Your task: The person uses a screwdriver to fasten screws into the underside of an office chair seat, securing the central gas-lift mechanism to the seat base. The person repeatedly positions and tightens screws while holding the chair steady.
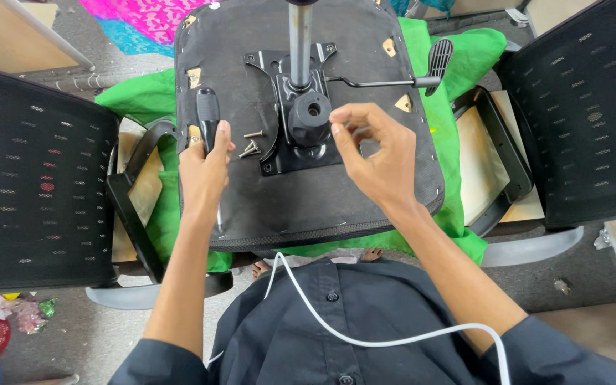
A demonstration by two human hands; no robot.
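On the upturned black fabric seat base (308, 199), the left hand (204, 167) grips a black-handled screwdriver (207, 114). Loose metal screws (251, 146) lie just right of it, beside the black steel mechanism plate (279, 153). Right of that plate, the right hand (376, 153) hovers, fingertips pinched, possibly on a small screw.

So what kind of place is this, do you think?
Probably a small chair assembly or repair workshop: an upturned chair seat with loose screws, mesh chair backs on both sides, and a bare concrete floor.
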